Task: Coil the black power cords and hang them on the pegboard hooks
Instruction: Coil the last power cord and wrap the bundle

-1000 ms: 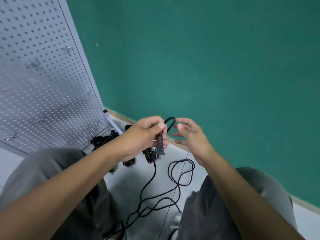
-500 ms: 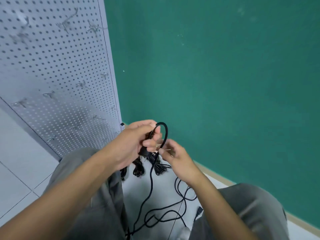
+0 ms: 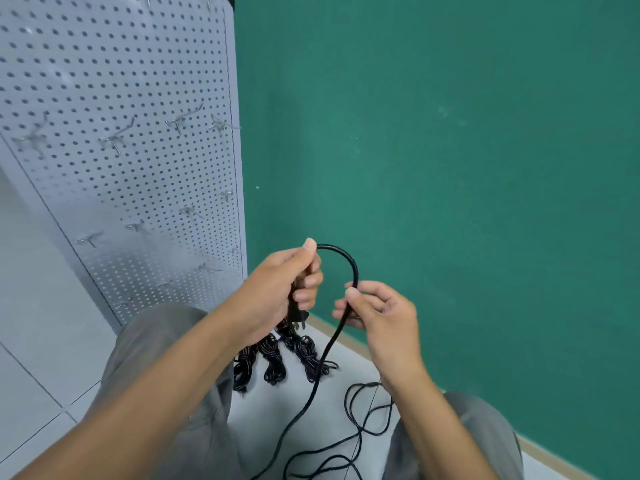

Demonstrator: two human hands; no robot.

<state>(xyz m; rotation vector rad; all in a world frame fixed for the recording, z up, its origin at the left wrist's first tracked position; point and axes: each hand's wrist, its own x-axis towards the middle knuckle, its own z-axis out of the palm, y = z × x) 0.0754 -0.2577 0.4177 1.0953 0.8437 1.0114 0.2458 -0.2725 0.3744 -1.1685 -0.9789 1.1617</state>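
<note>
The left hand is gripping the plug end of a thin black rubber power cord as an anchor, while the right hand is pinching the cord just below its first loop, shaping the coil. The slack is trailing across the pale tiled floor below the grey perforated metal pegboard.

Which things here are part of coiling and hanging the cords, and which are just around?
Job: black cord, left hand, right hand, bundled cords on floor, pegboard, hooks.
Around: green wall, floor tiles.
</note>
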